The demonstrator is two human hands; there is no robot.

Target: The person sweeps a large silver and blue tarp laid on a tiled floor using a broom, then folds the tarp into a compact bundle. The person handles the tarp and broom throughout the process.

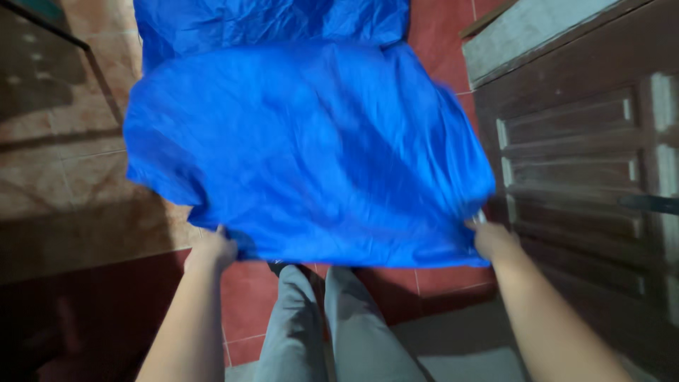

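Observation:
A big bright blue sheet of thin crinkled fabric (304, 148) hangs spread out in front of me over the floor. My left hand (212, 249) grips its near left corner. My right hand (493, 240) grips its near right corner. Both arms reach forward at about waist height, and the sheet billows between them. More of the same blue fabric lies bunched at the top of the view. My legs in grey trousers (325, 325) stand below the sheet.
Red floor tiles (247, 297) lie under me, with paler brown tiles (64, 148) to the left. A dark wooden panelled door (587, 163) stands close on the right, next to my right arm.

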